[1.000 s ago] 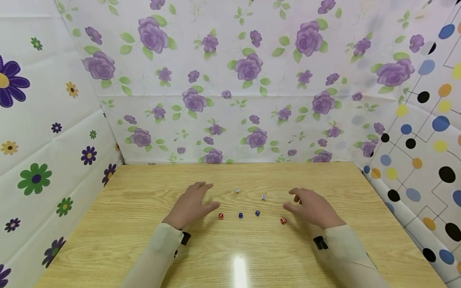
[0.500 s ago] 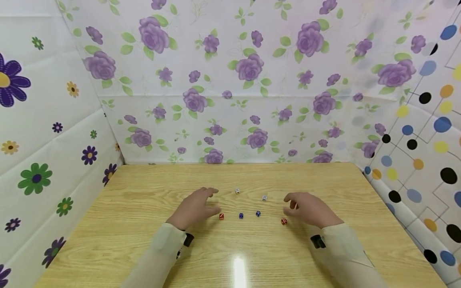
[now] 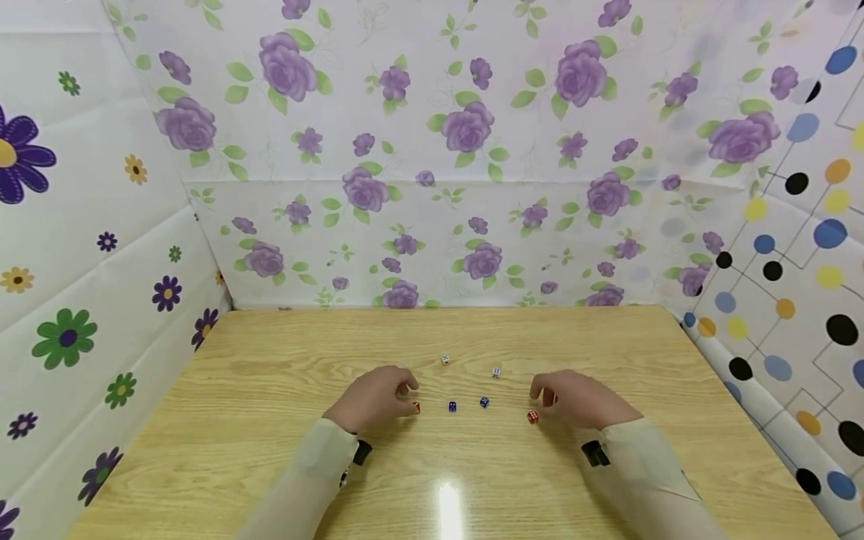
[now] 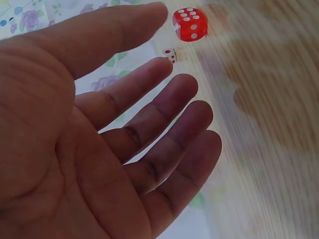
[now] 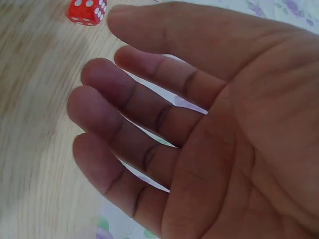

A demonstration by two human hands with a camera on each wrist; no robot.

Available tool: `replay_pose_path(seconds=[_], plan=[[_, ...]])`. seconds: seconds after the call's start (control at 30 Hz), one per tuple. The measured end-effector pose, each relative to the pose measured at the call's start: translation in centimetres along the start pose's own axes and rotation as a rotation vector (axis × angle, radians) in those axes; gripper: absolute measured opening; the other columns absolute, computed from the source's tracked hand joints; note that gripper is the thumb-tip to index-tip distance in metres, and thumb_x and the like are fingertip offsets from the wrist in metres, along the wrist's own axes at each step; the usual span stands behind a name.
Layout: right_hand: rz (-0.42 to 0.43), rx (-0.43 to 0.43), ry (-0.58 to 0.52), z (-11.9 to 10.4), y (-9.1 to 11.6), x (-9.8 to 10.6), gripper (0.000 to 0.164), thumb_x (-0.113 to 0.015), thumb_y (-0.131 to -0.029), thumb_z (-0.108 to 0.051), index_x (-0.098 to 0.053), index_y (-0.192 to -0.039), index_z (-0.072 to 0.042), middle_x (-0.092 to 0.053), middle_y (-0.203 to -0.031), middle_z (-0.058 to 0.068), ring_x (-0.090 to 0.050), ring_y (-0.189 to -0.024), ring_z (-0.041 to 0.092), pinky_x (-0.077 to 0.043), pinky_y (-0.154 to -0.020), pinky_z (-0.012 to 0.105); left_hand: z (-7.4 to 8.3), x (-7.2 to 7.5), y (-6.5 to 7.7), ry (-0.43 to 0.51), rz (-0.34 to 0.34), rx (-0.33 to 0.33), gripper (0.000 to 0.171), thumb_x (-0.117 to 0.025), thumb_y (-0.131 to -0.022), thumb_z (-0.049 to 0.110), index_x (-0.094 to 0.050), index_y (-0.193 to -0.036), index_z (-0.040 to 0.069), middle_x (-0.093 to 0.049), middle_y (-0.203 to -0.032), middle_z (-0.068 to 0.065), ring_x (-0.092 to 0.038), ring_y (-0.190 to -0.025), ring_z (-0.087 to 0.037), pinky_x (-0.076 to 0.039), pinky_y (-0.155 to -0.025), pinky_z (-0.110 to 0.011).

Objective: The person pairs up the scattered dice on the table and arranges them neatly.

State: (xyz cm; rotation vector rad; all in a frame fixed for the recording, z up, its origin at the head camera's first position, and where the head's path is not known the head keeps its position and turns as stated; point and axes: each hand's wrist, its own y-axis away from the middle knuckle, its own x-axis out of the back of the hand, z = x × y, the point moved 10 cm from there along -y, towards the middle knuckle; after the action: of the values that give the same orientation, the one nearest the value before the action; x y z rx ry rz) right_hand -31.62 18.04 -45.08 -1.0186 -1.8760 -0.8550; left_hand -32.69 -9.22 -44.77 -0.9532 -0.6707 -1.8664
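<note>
My left hand [image 3: 375, 397] hovers low beside a red die [image 4: 190, 25], fingers relaxed and slightly bent. In the left wrist view its thumb tip is right by that die, and nothing lies between thumb and fingers. My right hand [image 3: 586, 399] hangs over the other red die [image 3: 532, 417] in a similar loose curve. The right wrist view has this red die [image 5: 87, 11] just beyond the thumb tip. Between the hands sit two blue dice, a left one [image 3: 452, 406] and a right one [image 3: 484, 402].
Farther back on the wooden table [image 3: 297, 337] are a white die [image 3: 445, 360] and a second white die [image 3: 496, 372]. A flowered cloth [image 3: 432, 225] hangs behind the table, with patterned sheets at both sides. Each wrist wears a black strap.
Both hands have come down closer to the red dice. The left moved right and nearer, partly covering its die in the head view; fingers of both hands bent more. The dice stayed put.
</note>
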Motion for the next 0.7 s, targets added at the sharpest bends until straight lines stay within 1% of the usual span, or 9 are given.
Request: replay_pose_path(seconds=[0.2, 0.47, 0.7], plan=[[-0.043, 0.014, -0.035, -0.2, 0.1, -0.8, 0.013, -0.075, -0.094, -0.011, -0.072, -0.098, -0.023, -0.065, -0.088, -0.008, -0.059, -0.079, 0.011, -0.051, -0.075, 0.039, 0.1, -0.4, 0.0, -0.023, -0.014, -0.004, 0.028, -0.082, -0.089, 0.016, -0.074, -0.114, 0.008, -0.071, -0.102, -0.003, -0.062, -0.089, -0.015, -0.054, -0.084, -0.042], [-0.042, 0.046, -0.020, -0.4, 0.0, -1.3, 0.011, -0.076, -0.094, -0.012, -0.071, -0.094, -0.021, -0.063, -0.084, -0.008, -0.056, -0.074, 0.011, -0.048, -0.070, 0.035, 0.1, -0.7, -0.1, -0.027, -0.015, -0.010, 0.025, -0.082, -0.087, 0.011, -0.074, -0.111, 0.009, -0.071, -0.101, -0.002, -0.063, -0.090, -0.016, -0.054, -0.084, -0.044], [-0.030, 0.067, -0.014, -0.6, -0.1, -1.2, 0.015, -0.075, -0.094, -0.008, -0.069, -0.092, -0.021, -0.062, -0.083, -0.009, -0.054, -0.073, 0.010, -0.046, -0.068, 0.032, 0.1, -0.9, -0.2, -0.033, -0.008, -0.021, 0.021, -0.080, -0.087, 0.008, -0.074, -0.107, 0.011, -0.071, -0.098, 0.000, -0.064, -0.089, -0.016, -0.054, -0.083, -0.043]])
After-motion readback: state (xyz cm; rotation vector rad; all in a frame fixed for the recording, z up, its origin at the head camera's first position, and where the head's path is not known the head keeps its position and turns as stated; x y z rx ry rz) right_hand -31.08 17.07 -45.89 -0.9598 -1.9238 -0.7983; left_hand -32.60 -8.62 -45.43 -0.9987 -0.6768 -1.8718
